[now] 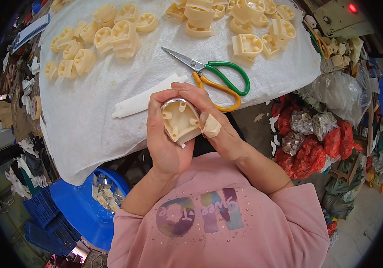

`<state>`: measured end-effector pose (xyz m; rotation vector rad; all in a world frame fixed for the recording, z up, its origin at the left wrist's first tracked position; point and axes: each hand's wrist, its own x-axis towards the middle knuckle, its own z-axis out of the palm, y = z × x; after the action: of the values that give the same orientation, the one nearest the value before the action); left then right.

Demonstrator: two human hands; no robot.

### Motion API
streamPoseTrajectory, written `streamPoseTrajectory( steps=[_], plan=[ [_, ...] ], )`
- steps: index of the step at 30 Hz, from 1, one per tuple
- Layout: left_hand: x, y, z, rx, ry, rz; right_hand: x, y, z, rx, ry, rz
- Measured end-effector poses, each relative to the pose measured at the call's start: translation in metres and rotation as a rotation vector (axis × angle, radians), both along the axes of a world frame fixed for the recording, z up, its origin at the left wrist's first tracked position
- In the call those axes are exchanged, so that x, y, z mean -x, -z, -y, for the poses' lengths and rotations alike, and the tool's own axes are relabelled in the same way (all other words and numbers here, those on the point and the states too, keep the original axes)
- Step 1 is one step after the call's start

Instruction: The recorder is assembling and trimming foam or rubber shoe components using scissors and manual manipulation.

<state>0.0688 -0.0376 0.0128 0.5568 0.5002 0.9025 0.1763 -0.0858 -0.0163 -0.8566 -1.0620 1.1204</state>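
Note:
A cream plastic part (180, 118), hollow with several small posts inside, is held upright between my hands, its open side toward me. Along its curved upper edge runs a shiny silver band. My left hand (162, 149) wraps round its left side, fingers curled over the top. From the right, my right hand (222, 134) closes on it; a beige wrapping (211, 126) covers the thumb. Just beyond my hands lie a white strip (133, 103) and scissors (196, 65) with one green and one orange handle, blades parted. A small white tip shows under the part.
The table has a white cloth (151, 67). Cream parts lie in groups at its far left (104, 39) and far right (247, 44). A blue tub (77, 214) with silver and cream pieces stands lower left. Red bags (307, 156) and clear plastic lie on the right.

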Motion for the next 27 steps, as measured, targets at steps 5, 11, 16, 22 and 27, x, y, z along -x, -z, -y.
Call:
streamPoseTrajectory(
  steps=[5, 11, 16, 22, 27],
  plan=[
    [-0.004, 0.006, 0.004, -0.028, -0.010, -0.051, 0.010, 0.004, 0.001, -0.157, 0.170, 0.151],
    [-0.004, 0.013, 0.006, -0.046, -0.005, -0.111, 0.006, 0.014, -0.004, -0.192, 0.315, 0.232],
    [-0.006, 0.003, 0.009, 0.044, -0.005, 0.010, 0.001, -0.012, -0.004, 0.326, 0.132, -0.514],
    [-0.002, 0.018, 0.013, -0.166, -0.008, -0.216, 0.006, 0.002, -0.005, 0.048, 0.219, -0.095],
    [-0.007, 0.018, 0.009, -0.155, -0.070, -0.228, 0.005, 0.011, -0.009, -0.059, 0.277, 0.120]
  ],
)
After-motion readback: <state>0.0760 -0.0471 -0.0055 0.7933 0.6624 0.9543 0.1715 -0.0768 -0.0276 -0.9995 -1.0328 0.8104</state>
